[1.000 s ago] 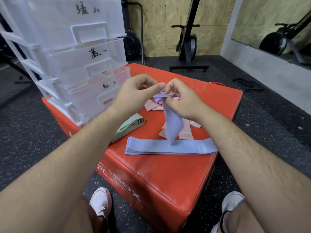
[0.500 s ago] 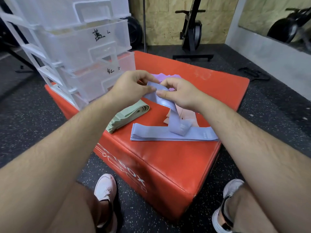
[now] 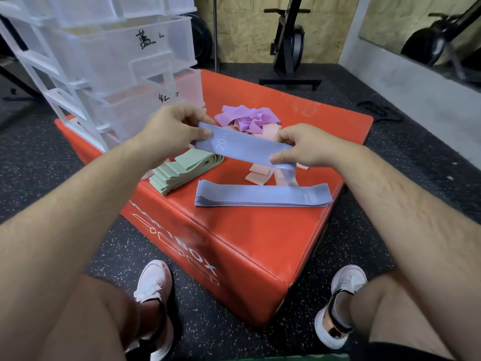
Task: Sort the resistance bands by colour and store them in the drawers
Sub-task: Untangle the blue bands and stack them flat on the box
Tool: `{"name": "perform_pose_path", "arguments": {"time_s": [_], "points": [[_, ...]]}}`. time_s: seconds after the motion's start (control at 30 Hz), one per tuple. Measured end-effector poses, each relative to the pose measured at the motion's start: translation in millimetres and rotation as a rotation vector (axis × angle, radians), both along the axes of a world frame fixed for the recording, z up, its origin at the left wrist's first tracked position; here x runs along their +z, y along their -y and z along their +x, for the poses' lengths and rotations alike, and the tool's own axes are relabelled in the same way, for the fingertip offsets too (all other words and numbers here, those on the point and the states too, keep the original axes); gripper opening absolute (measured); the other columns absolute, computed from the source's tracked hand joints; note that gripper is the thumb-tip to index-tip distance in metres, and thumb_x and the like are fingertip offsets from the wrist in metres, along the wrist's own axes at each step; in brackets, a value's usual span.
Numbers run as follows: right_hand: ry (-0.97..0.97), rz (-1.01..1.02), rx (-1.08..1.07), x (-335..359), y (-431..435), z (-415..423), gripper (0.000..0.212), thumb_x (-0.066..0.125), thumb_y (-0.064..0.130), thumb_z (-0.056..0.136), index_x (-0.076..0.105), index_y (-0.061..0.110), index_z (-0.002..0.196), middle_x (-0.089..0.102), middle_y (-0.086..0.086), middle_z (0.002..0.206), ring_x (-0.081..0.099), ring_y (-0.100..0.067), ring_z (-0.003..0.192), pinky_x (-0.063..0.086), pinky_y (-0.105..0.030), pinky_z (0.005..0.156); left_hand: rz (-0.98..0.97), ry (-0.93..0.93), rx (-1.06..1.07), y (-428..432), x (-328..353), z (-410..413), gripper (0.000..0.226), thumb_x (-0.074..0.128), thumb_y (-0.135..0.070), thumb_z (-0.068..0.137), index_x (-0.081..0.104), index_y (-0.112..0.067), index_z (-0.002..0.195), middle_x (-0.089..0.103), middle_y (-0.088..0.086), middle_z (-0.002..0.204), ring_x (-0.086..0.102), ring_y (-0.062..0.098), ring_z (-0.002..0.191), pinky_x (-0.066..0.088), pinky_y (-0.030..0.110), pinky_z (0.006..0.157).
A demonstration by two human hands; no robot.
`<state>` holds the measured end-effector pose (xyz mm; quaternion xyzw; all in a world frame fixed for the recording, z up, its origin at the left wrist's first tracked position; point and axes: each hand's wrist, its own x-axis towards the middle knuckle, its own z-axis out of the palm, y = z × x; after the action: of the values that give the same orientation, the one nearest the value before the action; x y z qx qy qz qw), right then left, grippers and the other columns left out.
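Two hands hold one blue band (image 3: 247, 149) above the red padded box (image 3: 234, 243). The left hand (image 3: 171, 131) pinches its left end between thumb and fingers, and the right hand (image 3: 307, 145) pinches the right end; both grips are narrow, closed on the fabric. The tail of the band hangs folded below the right hand, partly hidden. The left forearm covers one end of the green stack (image 3: 182, 169).

The clear drawer unit (image 3: 65, 82) on the far left of the box is cut off by the top and left edges. What lies inside its upper labelled drawer (image 3: 125, 56) I cannot tell. The lower drawer (image 3: 145, 105) shows something pinkish through its wall, hard to make out.

A flat blue stack (image 3: 263, 196) lies near the front edge, with loose pink bands (image 3: 260, 175) and a purple pile (image 3: 247, 118) behind it.
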<state>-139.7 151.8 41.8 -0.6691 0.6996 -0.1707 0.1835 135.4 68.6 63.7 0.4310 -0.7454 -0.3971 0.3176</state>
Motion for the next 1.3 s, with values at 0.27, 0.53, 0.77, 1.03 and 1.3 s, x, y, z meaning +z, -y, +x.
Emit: {"name": "perform_pose_path", "arguments": {"time_s": [0.27,0.53,0.77,1.03,1.3], "points": [[-0.115,0.027,-0.177,-2,-41,-48,0.019,0.081,0.031,0.082,0.071,0.019,0.094,0.070,0.001,0.086,0.063,-0.019,0.077,0.050,-0.034,0.072,0.143,-0.040,0.043,10,-12,18,0.018,0.069,0.005,0.084,0.070,-0.011,0.091,0.068,0.008,0.087,0.065,0.018,0.076,0.057,0.024,0.072],[0.262,0.136,-0.354,-38,-70,-64,0.017,0.074,0.010,0.087,0.067,0.011,0.102,0.073,-0.012,0.090,0.067,-0.022,0.075,0.055,-0.037,0.070,-0.048,0.393,0.062,-5,-53,3,0.019,0.069,-0.005,0.083,0.074,-0.017,0.097,0.065,0.008,0.078,0.054,0.016,0.058,0.044,0.024,0.052],[0.158,0.201,-0.397,-64,-72,-48,0.019,0.070,0.013,0.088,0.060,0.013,0.104,0.074,-0.005,0.062,0.068,-0.008,0.050,0.046,-0.024,0.048,-0.181,0.623,-0.001,-15,-91,-1,0.021,0.070,-0.008,0.083,0.074,-0.012,0.103,0.064,0.006,0.089,0.059,0.023,0.086,0.038,0.025,0.070],[0.077,0.148,-0.417,-71,-72,-44,0.013,0.065,0.020,0.090,0.057,0.020,0.100,0.072,0.001,0.060,0.072,-0.010,0.058,0.050,-0.030,0.059,-0.294,0.611,-0.018,-9,-111,2,0.023,0.066,-0.004,0.083,0.070,-0.006,0.105,0.059,0.018,0.107,0.056,0.032,0.105,0.042,0.030,0.084],[-0.271,0.188,-0.543,-64,-71,-40,0.047,0.068,0.044,0.076,0.051,0.015,0.109,0.063,-0.002,0.097,0.061,-0.025,0.088,0.048,-0.034,0.069,-0.498,0.724,-0.079,-10,-115,2,0.012,0.063,-0.006,0.083,0.068,-0.016,0.089,0.059,0.008,0.107,0.048,0.034,0.099,0.045,0.046,0.087]]}}
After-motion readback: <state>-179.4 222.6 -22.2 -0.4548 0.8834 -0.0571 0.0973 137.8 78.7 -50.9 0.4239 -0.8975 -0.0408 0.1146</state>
